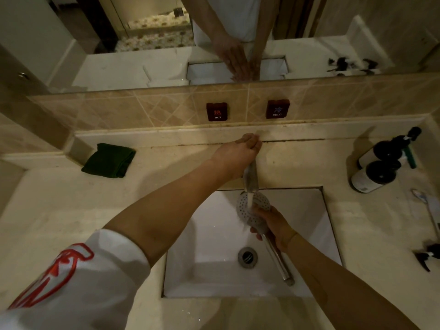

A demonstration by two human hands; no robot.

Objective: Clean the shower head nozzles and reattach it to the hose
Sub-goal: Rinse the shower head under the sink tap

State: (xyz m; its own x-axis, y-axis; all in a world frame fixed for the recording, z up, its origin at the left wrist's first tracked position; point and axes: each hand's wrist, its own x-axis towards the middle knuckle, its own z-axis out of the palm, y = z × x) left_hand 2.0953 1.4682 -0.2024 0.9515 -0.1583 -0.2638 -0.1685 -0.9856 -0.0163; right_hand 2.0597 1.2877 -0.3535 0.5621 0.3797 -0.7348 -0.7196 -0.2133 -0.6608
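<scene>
A chrome shower head (247, 206) with a round perforated face is held over the white sink (307, 236), its nozzle face up under running water from the tap spout (250, 178). My right hand (273, 226) grips its handle just below the head; the handle's threaded end points toward me, with no hose on it. My left hand (240, 152) reaches over the back of the tap, its fingers curled around the tap's top, which is hidden under the hand. No hose is in view.
A folded dark green cloth (108, 160) lies on the counter at the back left. Dark pump bottles (381, 163) stand at the right, with a toothbrush (426, 206) and a small dark object nearer me. HOT and COLD signs sit on the tiled wall below the mirror.
</scene>
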